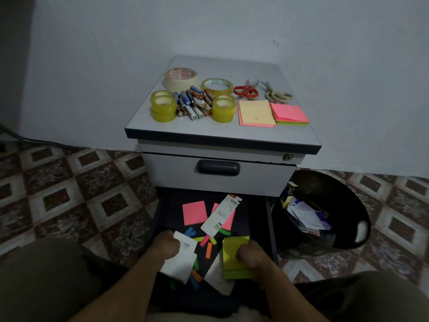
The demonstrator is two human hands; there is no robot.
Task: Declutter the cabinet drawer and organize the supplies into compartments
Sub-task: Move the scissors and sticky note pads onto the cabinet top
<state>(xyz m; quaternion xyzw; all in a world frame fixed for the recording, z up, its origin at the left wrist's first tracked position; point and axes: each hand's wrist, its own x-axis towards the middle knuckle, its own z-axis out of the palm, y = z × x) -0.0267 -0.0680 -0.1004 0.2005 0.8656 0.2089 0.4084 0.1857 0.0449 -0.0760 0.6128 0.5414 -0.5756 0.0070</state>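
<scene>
The lower drawer [269, 219] of the grey cabinet is pulled out toward me. Inside it, my left hand [166, 246] grips a white card [183, 257] with a barcode. My right hand [251, 255] grips a stack of yellow-green sticky notes [234, 248]. Loose in the drawer lie a pink sticky pad [194, 212], a white staples packet [221, 216] over another pink pad, and several small coloured flag strips [207, 242]. A white sheet [216, 275] lies under the green stack.
On the cabinet top [222, 133] sit tape rolls [163, 108], a heap of batteries [193, 103], red scissors [246, 90], beige scissors [277, 94] and two sticky-note pads [256, 112]. A black bin [348, 205] with paper waste stands right of the drawer. The upper drawer is closed.
</scene>
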